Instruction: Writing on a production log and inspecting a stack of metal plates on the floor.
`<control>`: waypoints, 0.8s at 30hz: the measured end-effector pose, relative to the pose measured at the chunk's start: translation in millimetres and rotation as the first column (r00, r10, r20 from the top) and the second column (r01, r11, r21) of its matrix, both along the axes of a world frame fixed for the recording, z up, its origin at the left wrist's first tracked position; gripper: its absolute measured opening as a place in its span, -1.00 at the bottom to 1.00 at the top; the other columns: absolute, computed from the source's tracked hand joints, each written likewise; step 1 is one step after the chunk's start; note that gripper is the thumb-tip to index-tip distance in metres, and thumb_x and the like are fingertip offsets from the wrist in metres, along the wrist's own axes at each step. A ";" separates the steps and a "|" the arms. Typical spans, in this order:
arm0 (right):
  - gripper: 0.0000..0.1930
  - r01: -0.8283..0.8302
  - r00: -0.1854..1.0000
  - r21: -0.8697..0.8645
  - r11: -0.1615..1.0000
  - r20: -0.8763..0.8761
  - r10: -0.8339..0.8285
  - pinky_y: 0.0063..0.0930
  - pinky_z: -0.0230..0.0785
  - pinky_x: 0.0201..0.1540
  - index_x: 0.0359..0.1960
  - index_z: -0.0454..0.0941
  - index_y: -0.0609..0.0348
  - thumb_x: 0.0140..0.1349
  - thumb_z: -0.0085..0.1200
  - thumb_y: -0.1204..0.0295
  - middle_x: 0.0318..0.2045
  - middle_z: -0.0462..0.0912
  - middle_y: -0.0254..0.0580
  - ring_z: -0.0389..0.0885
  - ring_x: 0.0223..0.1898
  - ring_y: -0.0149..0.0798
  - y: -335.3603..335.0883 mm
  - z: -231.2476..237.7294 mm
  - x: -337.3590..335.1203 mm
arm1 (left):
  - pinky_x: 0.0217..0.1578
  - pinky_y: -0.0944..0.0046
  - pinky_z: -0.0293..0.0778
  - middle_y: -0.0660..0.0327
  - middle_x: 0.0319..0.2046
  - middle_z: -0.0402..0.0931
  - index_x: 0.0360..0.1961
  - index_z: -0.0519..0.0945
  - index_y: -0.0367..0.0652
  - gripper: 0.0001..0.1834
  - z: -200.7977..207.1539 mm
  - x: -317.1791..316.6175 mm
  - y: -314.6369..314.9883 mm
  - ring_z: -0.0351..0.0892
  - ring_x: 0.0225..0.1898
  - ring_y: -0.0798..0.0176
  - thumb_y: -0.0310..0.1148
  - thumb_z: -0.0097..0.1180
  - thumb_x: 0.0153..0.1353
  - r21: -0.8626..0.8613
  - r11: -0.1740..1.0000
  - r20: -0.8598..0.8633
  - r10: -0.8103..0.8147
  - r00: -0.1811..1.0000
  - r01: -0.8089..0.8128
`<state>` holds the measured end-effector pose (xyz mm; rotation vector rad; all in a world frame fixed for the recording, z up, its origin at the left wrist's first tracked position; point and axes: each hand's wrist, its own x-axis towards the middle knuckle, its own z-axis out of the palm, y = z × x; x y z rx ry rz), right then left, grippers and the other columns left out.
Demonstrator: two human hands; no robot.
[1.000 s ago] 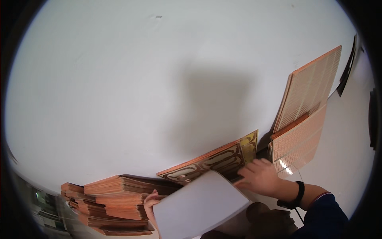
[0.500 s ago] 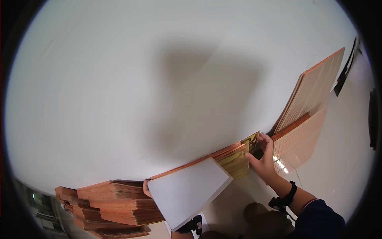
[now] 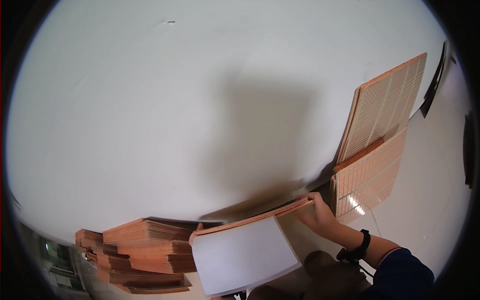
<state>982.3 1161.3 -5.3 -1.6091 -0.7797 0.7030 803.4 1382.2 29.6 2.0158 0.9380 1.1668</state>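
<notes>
A stack of thin copper-coloured panels [image 3: 290, 207] is held upright between my two hands, a little off the white wall. A plain white sheet [image 3: 245, 257] covers most of the side facing me. My left hand [image 3: 195, 234] grips the stack's left end; only its fingertips show, the rest being behind the sheet. At the right end, my right hand [image 3: 318, 216] has its fingers over the top corner and its thumb on the near face. A black strap with a small device [image 3: 357, 248] circles my right wrist.
Several piles of copper-coloured panels [image 3: 155, 245] stand against the wall [image 3: 150, 125] at the left. On the right, panels with a grid pattern [image 3: 380, 115] lean on the wall, with more gridded panels [image 3: 372, 170] in front. A dark flat piece [image 3: 434, 85] leans farther right. Pale glossy floor [image 3: 400, 210] lies below.
My right hand has gone from the gold-coloured sheets to the right end of the panel stack. The stack has come away from the wall toward me, and the gold sheets no longer show clearly.
</notes>
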 end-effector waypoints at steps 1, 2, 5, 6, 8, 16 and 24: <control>-0.40 0.062 0.974 0.095 0.994 0.211 -0.081 -0.25 0.16 0.19 0.08 0.30 0.20 -0.05 0.27 0.48 0.07 0.37 0.03 0.33 0.13 0.02 -1.9 15.9 -3.4 | 0.04 0.18 0.34 0.09 -0.07 0.36 -0.12 0.36 -0.17 -0.69 2.3 -5.1 -4.4 0.36 0.02 0.18 -0.22 0.05 0.23 -0.005 1.000 -0.018 -0.005 1.000 0.005; -0.39 0.100 0.899 0.201 0.974 0.402 -0.176 -0.21 0.16 0.20 0.11 0.33 0.14 -0.04 0.26 0.43 0.08 0.41 -0.01 0.35 0.13 0.00 -4.9 31.8 -6.2 | 0.04 0.18 0.35 0.09 -0.07 0.36 -0.12 0.36 -0.17 -0.69 3.9 -10.8 -9.4 0.36 0.01 0.18 -0.22 0.04 0.23 -0.012 1.000 -0.036 -0.010 0.999 0.010; -0.35 -0.186 0.515 -0.072 0.980 0.842 0.159 -0.16 0.18 0.18 0.18 0.32 0.09 -0.03 0.22 0.39 0.04 0.45 -0.13 0.40 0.09 -0.09 -16.0 76.0 -13.0 | 0.03 0.19 0.35 0.09 -0.09 0.37 -0.12 0.37 -0.18 -0.69 10.2 -41.2 -30.6 0.37 0.00 0.18 -0.21 0.04 0.24 -0.040 0.999 -0.097 0.001 0.995 -0.005; -0.35 -0.194 0.513 -0.084 0.977 0.840 0.174 -0.16 0.18 0.18 0.18 0.32 0.09 -0.03 0.22 0.39 0.04 0.45 -0.13 0.40 0.09 -0.09 -18.3 80.5 -20.0 | 0.03 0.19 0.36 0.09 -0.09 0.37 -0.12 0.37 -0.18 -0.69 7.8 -49.6 -36.9 0.37 0.00 0.18 -0.21 0.04 0.24 -0.060 0.998 -0.112 -0.012 0.994 0.005; -0.35 -0.261 0.423 -0.164 0.951 0.866 0.265 -0.15 0.17 0.18 0.19 0.33 0.06 -0.04 0.17 0.41 0.01 0.47 -0.23 0.41 0.08 -0.19 -17.7 86.2 -38.4 | 0.02 0.19 0.36 0.09 -0.10 0.38 -0.12 0.37 -0.18 -0.70 2.5 -70.7 -47.6 0.38 -0.01 0.19 -0.21 0.03 0.24 -0.104 0.994 -0.140 -0.033 0.990 0.019; -0.63 -0.559 0.651 -0.101 0.823 0.560 0.512 -0.30 0.41 -0.09 0.01 0.52 0.11 0.13 0.02 0.35 -0.22 0.62 -0.08 0.57 -0.20 -0.12 27.9 62.1 -15.5 | -0.02 0.31 0.39 0.18 -0.04 0.45 -0.07 0.39 -0.22 -0.71 -21.2 -117.5 -73.3 0.43 0.00 0.32 -0.56 0.10 0.18 -0.472 0.865 0.264 -0.046 0.963 0.170; -0.50 -0.503 0.820 -0.276 0.819 0.149 0.553 -0.38 0.34 0.01 -0.03 0.49 0.38 0.39 -0.22 0.11 -0.13 0.61 0.04 0.54 -0.09 -0.18 58.0 150.1 -34.5 | -0.28 0.43 0.41 0.27 -0.25 0.46 -0.15 0.37 -0.21 -0.67 -17.1 -129.6 -81.8 0.45 -0.21 0.42 -0.62 0.20 0.08 -0.487 0.860 0.309 0.005 0.951 0.154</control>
